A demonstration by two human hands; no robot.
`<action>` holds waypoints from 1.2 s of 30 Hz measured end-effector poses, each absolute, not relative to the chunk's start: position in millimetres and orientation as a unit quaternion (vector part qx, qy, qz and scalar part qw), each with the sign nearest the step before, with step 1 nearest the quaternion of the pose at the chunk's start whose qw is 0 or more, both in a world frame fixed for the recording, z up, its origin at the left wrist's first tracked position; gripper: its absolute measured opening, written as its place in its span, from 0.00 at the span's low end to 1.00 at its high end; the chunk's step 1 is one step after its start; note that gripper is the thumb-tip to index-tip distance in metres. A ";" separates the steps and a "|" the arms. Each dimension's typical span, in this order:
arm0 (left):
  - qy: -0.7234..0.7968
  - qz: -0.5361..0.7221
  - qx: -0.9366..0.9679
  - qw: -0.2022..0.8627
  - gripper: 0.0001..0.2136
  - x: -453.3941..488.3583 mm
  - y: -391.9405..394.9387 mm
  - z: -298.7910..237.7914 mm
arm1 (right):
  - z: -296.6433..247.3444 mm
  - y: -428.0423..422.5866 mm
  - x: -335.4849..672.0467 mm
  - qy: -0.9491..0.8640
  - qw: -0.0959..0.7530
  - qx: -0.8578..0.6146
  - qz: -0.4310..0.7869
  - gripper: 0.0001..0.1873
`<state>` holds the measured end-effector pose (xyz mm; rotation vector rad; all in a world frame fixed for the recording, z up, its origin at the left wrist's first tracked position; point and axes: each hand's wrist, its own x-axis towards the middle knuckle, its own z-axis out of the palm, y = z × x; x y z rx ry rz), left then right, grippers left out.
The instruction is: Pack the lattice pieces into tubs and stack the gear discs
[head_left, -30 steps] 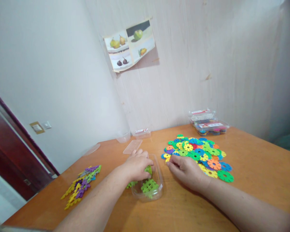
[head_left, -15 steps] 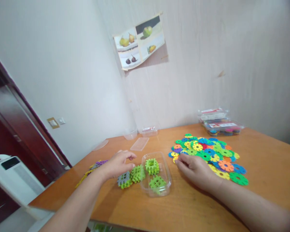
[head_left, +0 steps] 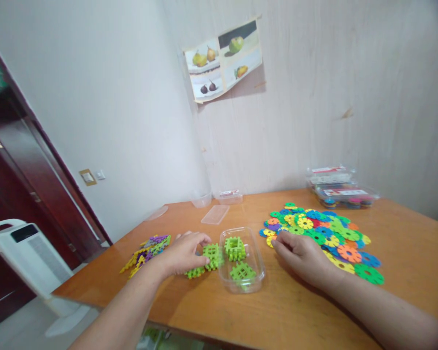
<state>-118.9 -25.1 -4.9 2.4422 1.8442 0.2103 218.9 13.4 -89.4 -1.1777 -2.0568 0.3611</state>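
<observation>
Just at nine o'clock of the clear tub (head_left: 258, 265), the green block (head_left: 213, 254) sits on the table (head_left: 284, 316) with the left hand (head_left: 184, 253) closed on it. The thumb and fingertips pinch its left side. The forearm runs in from seven o'clock, palm down and wrist low. A second block (head_left: 194, 272), also green, lies just under that hand at six o'clock of the first, partly hidden by it. The tub holds two more green ones, a back block (head_left: 235, 248) and a front block (head_left: 243, 272), which makes four in all.

At three o'clock of the tub the right hand (head_left: 302, 255) lies palm down on the wood, fingers curled, their tips at the near edge of the discs (head_left: 326, 231). Whether they pinch a disc cannot be told. The discs form one flat spread of many colours, too many to count.

A heap of purple and yellow pieces (head_left: 149, 246) lies at nine o'clock of the left hand. One loose lid (head_left: 214, 214) rests at twelve o'clock of the tub. Two stacked boxes (head_left: 341, 187) stand by the wall at one o'clock of the discs.
</observation>
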 end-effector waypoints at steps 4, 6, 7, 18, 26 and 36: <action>0.605 0.153 0.779 0.052 0.19 -124.2 -26.4 3.9 | -90.6 13.2 218.1 -0.796 0.367 -0.457 0.151 0.19; 0.593 0.197 0.778 0.067 0.19 -120.2 -29.2 10.1 | -90.3 12.9 217.4 -0.794 0.368 -0.458 0.154 0.19; 0.584 0.213 0.780 0.076 0.19 -115.7 -31.2 13.1 | -90.0 12.8 217.1 -0.795 0.368 -0.457 0.156 0.19; 0.547 0.101 0.827 0.082 0.11 -38.3 -48.0 12.5 | -89.0 12.0 217.4 -0.788 0.366 -0.468 0.161 0.20; 0.535 0.026 0.841 0.083 0.10 -35.4 -46.3 18.6 | -87.8 11.9 217.0 -0.789 0.371 -0.462 0.160 0.19; 0.515 0.003 0.857 0.034 0.09 -29.7 -41.0 11.8 | -89.2 11.5 216.2 -0.790 0.375 -0.460 0.156 0.19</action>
